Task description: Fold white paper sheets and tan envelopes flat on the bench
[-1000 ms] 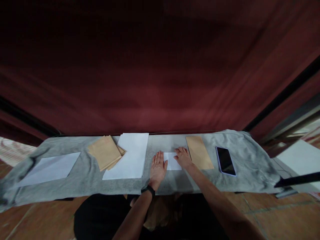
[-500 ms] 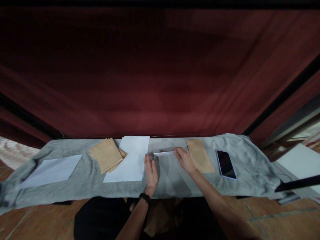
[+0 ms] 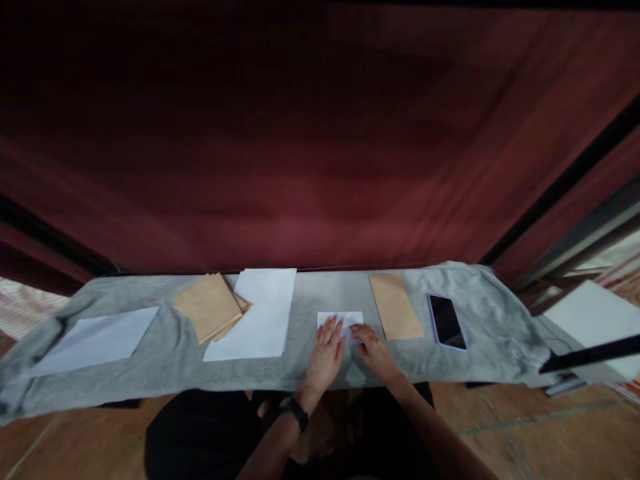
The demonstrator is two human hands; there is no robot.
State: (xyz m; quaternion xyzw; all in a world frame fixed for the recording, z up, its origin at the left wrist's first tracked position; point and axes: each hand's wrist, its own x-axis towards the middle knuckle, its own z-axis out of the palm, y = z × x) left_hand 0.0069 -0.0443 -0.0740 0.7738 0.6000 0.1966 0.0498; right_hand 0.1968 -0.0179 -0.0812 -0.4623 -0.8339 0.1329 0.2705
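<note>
A small folded sheet of white paper (image 3: 354, 317) lies on the grey cloth in front of me. My left hand (image 3: 326, 352) rests flat on its left part with the fingers stretched out. On the right part of the paper lie the fingertips of my right hand (image 3: 374, 352), slightly bent and apart. Both hands cover the paper's near part. Just right of them is a single brown envelope (image 3: 397, 307), lying flat and untouched. To the left, a stack of white sheets (image 3: 267, 313) is partly covered by a pile of brown envelopes (image 3: 213, 310).
Grey cloth (image 3: 165, 360) covers the long table. Another white sheet (image 3: 95, 340) lies at the far left. A phone (image 3: 447, 323) in a light purple case sits right of the single envelope. Behind the table stands a dark red panel (image 3: 300, 167).
The paper, which stood edge-on between my hands, now lies flat on the cloth. My left hand moved right onto it, and my right hand came down toward me and rests on it.
</note>
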